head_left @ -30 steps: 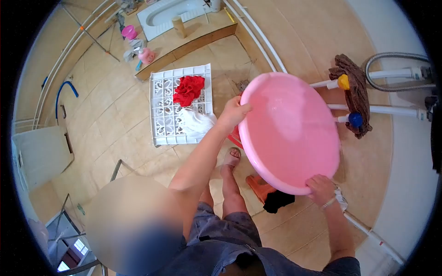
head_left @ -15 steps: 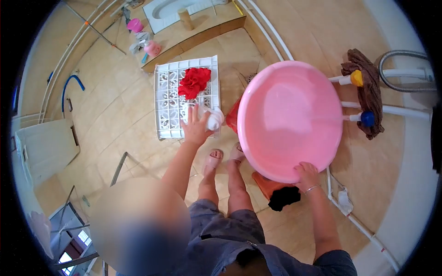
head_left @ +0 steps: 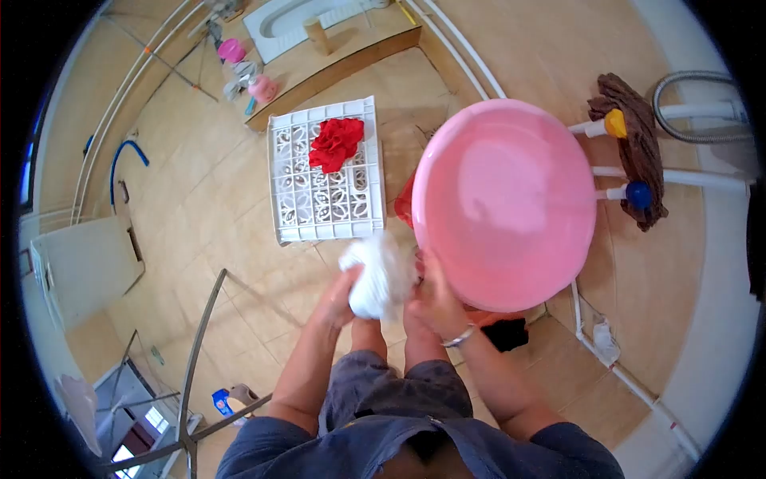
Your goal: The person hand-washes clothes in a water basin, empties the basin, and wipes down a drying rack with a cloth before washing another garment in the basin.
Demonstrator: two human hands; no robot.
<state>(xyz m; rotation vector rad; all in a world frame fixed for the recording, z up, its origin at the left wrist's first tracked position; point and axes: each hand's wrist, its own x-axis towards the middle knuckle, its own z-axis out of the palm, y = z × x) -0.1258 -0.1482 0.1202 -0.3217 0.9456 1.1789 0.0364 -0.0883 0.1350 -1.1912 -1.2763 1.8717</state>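
The left hand grips a bunched white cloth, best held with loose folds gathered; the right hand, its grip impossible to tell, is beside the round pink plastic tub.

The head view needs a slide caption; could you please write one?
Left hand holding a bunched white cloth, right hand close by, near a pink basin and white rack.

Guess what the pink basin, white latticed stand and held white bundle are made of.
The pink basin looks like glossy plastic: smooth, with soft highlights. The white latticed stand is probably moulded plastic, with thin, regular ribs and little shine. The white bundle may be soft, matte cloth: rumpled, but blurred.
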